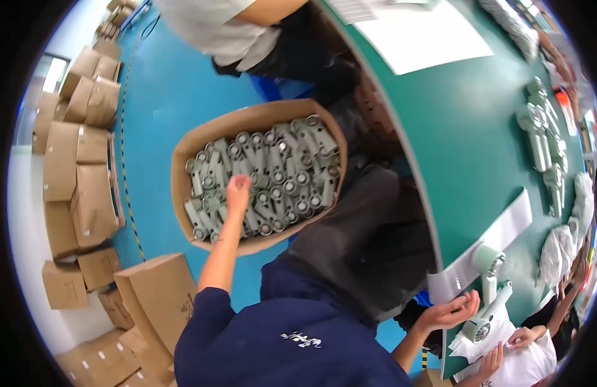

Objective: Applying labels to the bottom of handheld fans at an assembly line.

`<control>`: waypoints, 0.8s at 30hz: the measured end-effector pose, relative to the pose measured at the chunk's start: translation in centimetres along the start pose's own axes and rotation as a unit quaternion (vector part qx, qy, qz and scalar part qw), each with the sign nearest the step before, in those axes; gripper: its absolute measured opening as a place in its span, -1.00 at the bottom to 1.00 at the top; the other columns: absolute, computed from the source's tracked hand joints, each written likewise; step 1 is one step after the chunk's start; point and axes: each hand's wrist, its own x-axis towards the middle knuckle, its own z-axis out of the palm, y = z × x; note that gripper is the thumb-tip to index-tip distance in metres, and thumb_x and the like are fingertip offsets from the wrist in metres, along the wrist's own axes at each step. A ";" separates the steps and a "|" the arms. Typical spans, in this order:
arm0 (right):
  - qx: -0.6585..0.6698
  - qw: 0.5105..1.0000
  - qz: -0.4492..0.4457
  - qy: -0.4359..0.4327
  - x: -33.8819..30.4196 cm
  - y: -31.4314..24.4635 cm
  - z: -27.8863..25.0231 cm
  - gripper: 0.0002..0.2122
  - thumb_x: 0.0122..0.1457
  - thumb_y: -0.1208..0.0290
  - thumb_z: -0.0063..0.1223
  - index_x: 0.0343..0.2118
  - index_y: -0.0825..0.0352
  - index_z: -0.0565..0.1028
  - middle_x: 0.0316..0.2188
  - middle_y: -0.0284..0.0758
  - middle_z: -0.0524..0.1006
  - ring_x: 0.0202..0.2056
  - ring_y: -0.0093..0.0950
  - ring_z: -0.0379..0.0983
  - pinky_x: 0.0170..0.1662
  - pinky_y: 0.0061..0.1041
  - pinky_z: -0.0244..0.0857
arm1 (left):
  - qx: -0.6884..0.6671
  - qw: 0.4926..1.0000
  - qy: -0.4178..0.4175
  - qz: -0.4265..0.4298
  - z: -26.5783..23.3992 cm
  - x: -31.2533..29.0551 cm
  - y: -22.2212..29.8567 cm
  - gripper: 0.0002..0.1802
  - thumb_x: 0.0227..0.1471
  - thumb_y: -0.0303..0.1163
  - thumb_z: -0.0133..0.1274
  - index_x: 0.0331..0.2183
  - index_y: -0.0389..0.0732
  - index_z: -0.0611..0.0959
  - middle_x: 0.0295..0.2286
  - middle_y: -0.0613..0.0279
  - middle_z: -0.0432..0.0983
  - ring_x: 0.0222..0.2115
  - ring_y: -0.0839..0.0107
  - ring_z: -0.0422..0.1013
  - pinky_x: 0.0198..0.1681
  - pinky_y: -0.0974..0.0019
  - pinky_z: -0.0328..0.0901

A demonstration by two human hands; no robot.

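Observation:
My left hand [238,191] reaches over a large open cardboard box [178,169] on the floor. Its fingers are drawn together at the pale green handheld fans [278,175] piled inside; whatever they hold cannot be made out. The fans have slim handles and round heads. Resting at the table's near edge, my right hand [450,312] has its palm turned up and fingers loosely apart, with nothing in it. Close to it on the table lie a handheld fan [489,263] and another handheld fan [482,327], beside a whitish plastic strip [495,238].
The green table [453,122] curves along my right, bearing more fans [542,132], white paper [427,39] and plastic bags [556,255]. A person [208,32] sits ahead; another person's hands [498,358] work at lower right. Cardboard boxes [92,187] stack along the left wall.

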 end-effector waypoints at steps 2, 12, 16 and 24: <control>0.021 1.000 -0.003 -0.013 -0.4 -0.5 0.0 -0.75 0.41 0.51 -0.18 -0.02 0.54 0.47 0.01 -0.08 0.46 -0.11 -0.25 0.45 -0.03 -0.36 0.41 | 0.023 1.000 0.015 -0.013 -5.7 -0.3 -12.2 -0.67 0.05 -0.32 0.24 -0.17 -0.29 0.63 -0.27 0.11 0.66 -0.23 0.32 0.57 -0.08 0.26 0.42; -0.127 0.991 -0.050 0.002 0.7 1.6 0.5 -0.75 0.39 0.42 -0.11 -0.05 0.46 0.52 -0.04 -0.11 0.53 -0.02 -0.20 0.45 0.05 -0.27 0.36 | 0.242 0.941 0.132 -0.199 -3.6 -4.1 -19.4 -0.56 -0.09 -0.21 0.28 -0.22 -0.34 0.65 -0.19 -0.13 0.54 -0.14 -0.07 0.47 0.02 0.04 0.34; -0.155 0.984 -0.089 0.001 0.9 3.1 0.0 -0.75 0.38 0.40 -0.10 -0.06 0.43 0.55 -0.06 -0.11 0.55 -0.02 -0.15 0.46 0.11 -0.23 0.31 | 0.295 0.937 0.100 -0.155 -0.8 -5.6 -17.9 -0.39 -0.12 -0.19 0.33 -0.07 -0.34 0.59 0.07 -0.23 0.25 0.10 -0.16 0.23 0.18 -0.03 0.20; -0.172 0.980 -0.102 -0.015 0.0 2.2 1.1 -0.76 0.38 0.39 -0.10 -0.12 0.39 0.58 -0.13 -0.13 0.58 -0.07 -0.15 0.49 0.07 -0.24 0.32 | 0.330 0.907 0.074 -0.250 0.7 -5.0 -18.8 -0.02 -0.27 0.08 0.42 0.12 -0.14 0.40 0.23 -0.44 -0.01 0.26 -0.34 -0.03 0.29 -0.29 -0.04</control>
